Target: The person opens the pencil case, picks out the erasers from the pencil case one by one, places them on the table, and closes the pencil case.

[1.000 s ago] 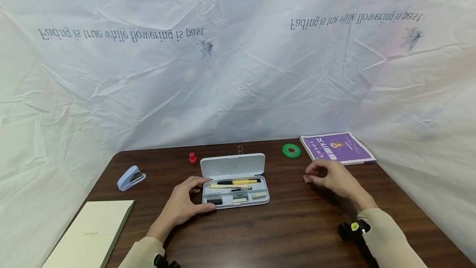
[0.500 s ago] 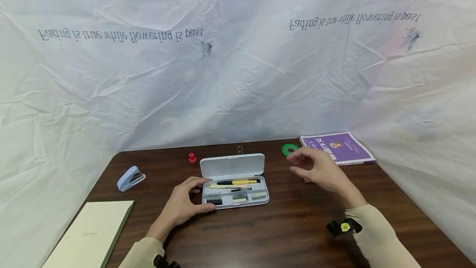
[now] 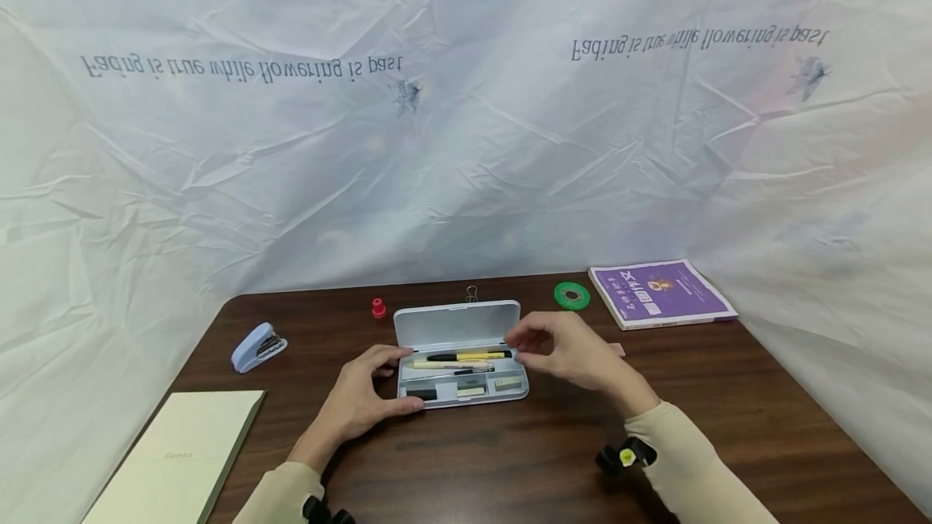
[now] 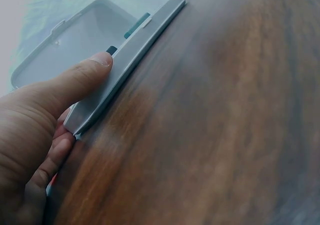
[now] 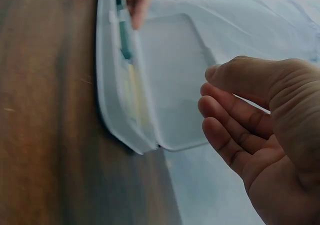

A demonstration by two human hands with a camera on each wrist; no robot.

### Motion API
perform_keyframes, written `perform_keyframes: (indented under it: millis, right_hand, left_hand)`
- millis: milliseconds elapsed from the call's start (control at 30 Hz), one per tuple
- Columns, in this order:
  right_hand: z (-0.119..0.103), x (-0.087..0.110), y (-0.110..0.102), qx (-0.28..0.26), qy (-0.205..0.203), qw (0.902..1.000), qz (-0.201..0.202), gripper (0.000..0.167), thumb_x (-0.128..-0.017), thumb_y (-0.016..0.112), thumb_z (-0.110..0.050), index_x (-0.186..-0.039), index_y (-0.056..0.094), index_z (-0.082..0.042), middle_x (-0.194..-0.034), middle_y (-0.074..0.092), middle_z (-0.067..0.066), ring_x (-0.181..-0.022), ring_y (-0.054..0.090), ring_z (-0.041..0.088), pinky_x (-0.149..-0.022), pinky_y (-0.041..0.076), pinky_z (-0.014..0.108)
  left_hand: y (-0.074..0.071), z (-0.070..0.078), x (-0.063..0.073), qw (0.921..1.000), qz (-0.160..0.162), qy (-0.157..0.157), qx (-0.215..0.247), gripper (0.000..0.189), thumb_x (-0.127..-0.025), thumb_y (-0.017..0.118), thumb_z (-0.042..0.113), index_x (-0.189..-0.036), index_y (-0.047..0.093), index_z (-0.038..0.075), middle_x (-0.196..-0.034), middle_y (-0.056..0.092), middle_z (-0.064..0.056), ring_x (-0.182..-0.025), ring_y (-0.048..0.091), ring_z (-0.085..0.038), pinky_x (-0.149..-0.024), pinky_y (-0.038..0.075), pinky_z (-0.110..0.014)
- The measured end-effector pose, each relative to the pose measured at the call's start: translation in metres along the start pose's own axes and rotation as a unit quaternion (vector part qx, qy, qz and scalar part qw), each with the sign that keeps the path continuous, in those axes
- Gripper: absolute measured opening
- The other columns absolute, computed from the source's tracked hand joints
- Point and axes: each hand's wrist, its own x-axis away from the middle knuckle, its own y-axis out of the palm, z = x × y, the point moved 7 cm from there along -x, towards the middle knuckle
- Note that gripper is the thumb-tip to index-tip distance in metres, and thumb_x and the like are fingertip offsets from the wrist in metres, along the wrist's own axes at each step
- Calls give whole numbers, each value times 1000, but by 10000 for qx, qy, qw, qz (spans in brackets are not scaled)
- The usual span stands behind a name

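Note:
A pale grey pencil case (image 3: pixel 455 323) stands on the table with its lid raised. Inside lie a yellow-and-black pen (image 3: pixel 476 355), other pens and several small blocks in the front compartments. My left hand (image 3: pixel 357 395) grips the case's left end, thumb on the front wall (image 4: pixel 95 97) and fingers behind. By the right end is my right hand (image 3: pixel 571 352), its fingers loosely bent with nothing between them in the right wrist view. A small flat pinkish piece (image 3: pixel 617 348) lies on the table beyond that hand, partly hidden by it.
A blue stapler (image 3: pixel 258 348) and a cream notebook (image 3: pixel 175 451) are on the left. Behind the case sit a red bottle-shaped piece (image 3: pixel 379 308) and a binder clip (image 3: pixel 472 294). A green tape roll (image 3: pixel 560 296) and a purple book (image 3: pixel 673 297) lie at the back right.
My right hand has left the pinkish piece on the table and moved left to the right end of the pencil case. The left hand keeps its grip on the case.

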Motion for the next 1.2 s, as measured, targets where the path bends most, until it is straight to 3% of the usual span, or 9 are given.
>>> perform_keyframes:
  millis: [133, 300, 467, 800, 1200]
  right_hand:
    - [4, 0, 16, -12, -18, 9995, -300, 22, -98, 83, -1, -119, 81, -8, -108, 80, 8, -94, 72, 12, -83, 66, 32]
    - [8, -1, 30, 195, -19, 9982, -565, 20, -97, 84, 0, -114, 82, -8, -103, 79, 0, -92, 72, 8, -83, 67, 33]
    - [9, -2, 38, 489, -26, 9963, -707, 19, -96, 84, 1, -112, 82, -9, -104, 80, 1, -90, 71, 5, -83, 67, 33]
    - [3, -3, 45, 1125, -279, 9897, -838, 18, -97, 85, -1, -109, 84, -14, -106, 78, -5, -96, 72, 10, -86, 66, 35]
    - [2, -3, 45, 1100, -297, 9908, -728, 21, -97, 82, -1, -110, 84, -16, -106, 74, -7, -94, 68, 9, -82, 63, 32]
  left_hand:
    - [0, 0, 0, 10000, 9, -8, 7, 80, -77, 103, 51, -144, 74, 20, -140, 71, 6, -123, 71, -20, -106, 63, -40]
    - [0, 1, 0, 10000, -8, 21, 2, 79, -78, 103, 51, -144, 74, 19, -140, 71, 5, -123, 71, -20, -106, 63, -40]
    - [0, 2, 0, 10000, 10, 67, -10, 78, -77, 103, 50, -143, 75, 19, -139, 72, 5, -122, 71, -20, -106, 63, -41]
    - [-1, 3, 0, 10000, 8, 75, -31, 76, -78, 104, 48, -143, 75, 20, -139, 71, 6, -122, 71, -20, -106, 63, -41]
    - [0, 2, -1, 10000, -24, -9, 8, 78, -77, 104, 49, -143, 74, 19, -139, 72, 6, -122, 70, -19, -106, 63, -42]
